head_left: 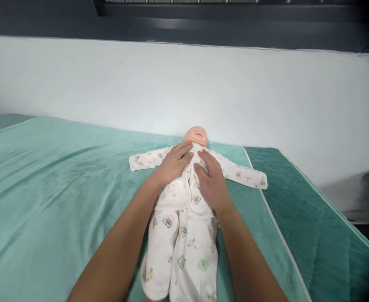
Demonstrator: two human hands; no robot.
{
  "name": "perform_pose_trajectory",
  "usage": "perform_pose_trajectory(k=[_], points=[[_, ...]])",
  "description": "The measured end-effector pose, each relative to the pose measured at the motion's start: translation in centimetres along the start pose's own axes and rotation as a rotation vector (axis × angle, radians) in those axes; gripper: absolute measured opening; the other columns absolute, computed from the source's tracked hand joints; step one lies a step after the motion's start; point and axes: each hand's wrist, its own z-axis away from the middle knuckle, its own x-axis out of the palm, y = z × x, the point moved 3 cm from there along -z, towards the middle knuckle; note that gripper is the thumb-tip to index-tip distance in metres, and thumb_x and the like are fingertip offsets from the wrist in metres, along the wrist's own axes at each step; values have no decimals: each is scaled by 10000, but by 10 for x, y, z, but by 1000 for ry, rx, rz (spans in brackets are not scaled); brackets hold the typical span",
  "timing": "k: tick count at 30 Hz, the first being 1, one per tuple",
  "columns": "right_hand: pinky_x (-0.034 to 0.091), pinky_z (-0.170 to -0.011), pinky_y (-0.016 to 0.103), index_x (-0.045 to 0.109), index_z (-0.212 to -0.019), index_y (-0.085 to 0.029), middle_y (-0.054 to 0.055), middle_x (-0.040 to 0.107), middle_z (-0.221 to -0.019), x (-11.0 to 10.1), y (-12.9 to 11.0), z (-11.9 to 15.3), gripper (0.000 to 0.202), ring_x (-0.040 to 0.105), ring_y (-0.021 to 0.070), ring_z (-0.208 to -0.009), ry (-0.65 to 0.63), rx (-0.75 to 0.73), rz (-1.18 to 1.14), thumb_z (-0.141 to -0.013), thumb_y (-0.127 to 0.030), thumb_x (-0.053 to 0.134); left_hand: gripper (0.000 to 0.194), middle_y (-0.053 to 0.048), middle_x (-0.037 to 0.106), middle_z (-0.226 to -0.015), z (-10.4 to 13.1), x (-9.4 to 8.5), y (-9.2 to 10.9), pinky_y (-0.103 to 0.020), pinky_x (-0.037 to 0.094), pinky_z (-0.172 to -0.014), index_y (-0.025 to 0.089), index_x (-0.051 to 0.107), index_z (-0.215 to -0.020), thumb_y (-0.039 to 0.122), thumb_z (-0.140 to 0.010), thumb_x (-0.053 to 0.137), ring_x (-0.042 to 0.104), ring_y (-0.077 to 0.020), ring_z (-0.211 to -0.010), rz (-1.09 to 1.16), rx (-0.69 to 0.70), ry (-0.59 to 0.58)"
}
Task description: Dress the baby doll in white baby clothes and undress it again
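Note:
A baby doll (196, 135) lies on its back, its bald head near the wall. It wears a white top (172, 196) and white trousers (190, 251), both printed with small animals, and its sleeves spread out to both sides. My left hand (175, 162) rests on the left side of the doll's chest, palm down with the fingers extended. On the right side of the chest lies my right hand (212, 178), its fingers slightly apart and touching the top. Neither hand grips the cloth visibly.
A light green sheet (61, 188) lies under the doll. At the right, a darker quilted green cover (310, 218) shows beyond the sheet's pale edge. Behind are a white wall (140, 88) and a dark metal frame (203, 27) overhead.

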Motion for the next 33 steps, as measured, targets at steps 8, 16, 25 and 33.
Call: perform_pose_trajectory(k=[8,16,25,33], points=[[261,-1194,447,542,-1364,-284,17,425,-1535,-6,0,-1,467,343,231,-1432,-26,87,-136,-914,-408,531,416,-14,476,-1499,2,-1,3,-372,277,-1185,290,562,-1343,419,-966,446,389,-216,-1408,7,7,40],[294,-1160,457,622,-855,-263,-2,513,-1462,-26,-2,1,109,444,244,-1372,-94,86,-358,-850,-370,642,165,-38,650,-1210,35,-12,10,-363,411,-1045,231,661,-944,351,-921,550,564,-207,-1181,104,28,249],[335,-1110,491,484,-857,-255,78,467,-1473,-27,-28,20,236,363,271,-1420,-134,-157,122,-797,-313,705,195,-20,458,-1471,44,-24,12,-356,428,-1005,230,664,-833,422,-860,647,413,-249,-1368,176,6,-150],[419,-1026,495,403,-758,-248,67,446,-1502,-20,-35,30,229,398,298,-1396,-133,-84,327,-828,-300,615,211,-14,451,-1484,46,-23,15,-394,343,-1117,225,660,-820,413,-895,600,368,-247,-1405,162,44,-188]])
